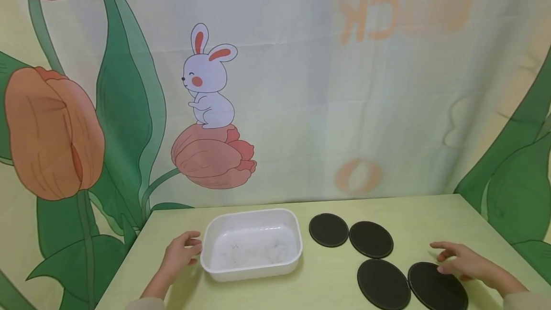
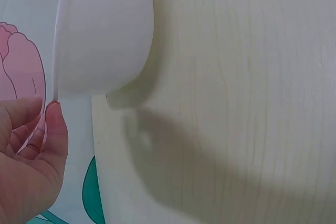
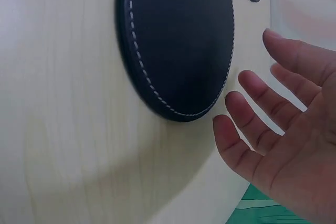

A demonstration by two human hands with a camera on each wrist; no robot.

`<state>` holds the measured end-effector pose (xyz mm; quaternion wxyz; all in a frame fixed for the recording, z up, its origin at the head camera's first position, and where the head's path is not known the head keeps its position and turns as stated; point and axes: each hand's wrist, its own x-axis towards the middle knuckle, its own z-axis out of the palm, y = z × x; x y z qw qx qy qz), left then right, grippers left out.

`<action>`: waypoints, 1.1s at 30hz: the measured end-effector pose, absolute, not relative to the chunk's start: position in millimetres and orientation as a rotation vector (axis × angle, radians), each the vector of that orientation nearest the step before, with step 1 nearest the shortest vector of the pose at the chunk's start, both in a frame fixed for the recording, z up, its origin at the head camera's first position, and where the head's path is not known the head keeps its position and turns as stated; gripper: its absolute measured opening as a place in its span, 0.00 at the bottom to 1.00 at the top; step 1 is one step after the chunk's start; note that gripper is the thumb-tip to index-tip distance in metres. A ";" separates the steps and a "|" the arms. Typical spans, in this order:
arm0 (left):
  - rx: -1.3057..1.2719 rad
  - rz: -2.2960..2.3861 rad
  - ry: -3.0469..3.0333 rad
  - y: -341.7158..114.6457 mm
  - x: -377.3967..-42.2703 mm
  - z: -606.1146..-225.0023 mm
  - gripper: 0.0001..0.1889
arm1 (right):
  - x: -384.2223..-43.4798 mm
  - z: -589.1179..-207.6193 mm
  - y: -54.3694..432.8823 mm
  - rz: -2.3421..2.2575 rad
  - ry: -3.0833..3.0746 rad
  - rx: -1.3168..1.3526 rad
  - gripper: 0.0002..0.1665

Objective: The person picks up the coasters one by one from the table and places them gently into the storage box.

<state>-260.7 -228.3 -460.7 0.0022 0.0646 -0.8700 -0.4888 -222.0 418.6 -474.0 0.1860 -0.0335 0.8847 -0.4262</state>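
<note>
A white rectangular plastic basin (image 1: 251, 271) stands on the table, left of the middle. My left hand (image 1: 182, 250) is beside its left end, fingers loosely bent and fingertips right at the rim. In the left wrist view, the basin's white outer wall (image 2: 105, 30) rises just past the fingertips. On the right, my right hand (image 1: 467, 264) hovers over the nearest right black round coaster (image 1: 436, 288), fingers spread and relaxed, nothing held. White stitching along this coaster's edge (image 3: 181, 51) shows in the right wrist view.
More black coasters lie to the basin's right: one at the back (image 1: 329, 230), another beside it (image 1: 371, 239), and a third nearer the front (image 1: 384, 283). The pale table (image 1: 327, 281) ends at a hanging printed cloth (image 1: 297, 123) with a rabbit and tulips.
</note>
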 end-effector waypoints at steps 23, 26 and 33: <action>0.312 -1.769 -2.664 -225.7 -264.7 -469.8 0.20 | -233.9 -494.9 413.7 -1.077 2.539 0.008 0.15; 0.311 -1.770 -2.667 -225.2 -266.0 -469.3 0.20 | -235.9 -495.0 411.6 -1.059 2.531 0.045 0.15; 0.320 -1.741 -2.688 -224.5 -266.9 -468.1 0.19 | -238.2 -493.7 410.6 -1.040 2.501 0.098 0.14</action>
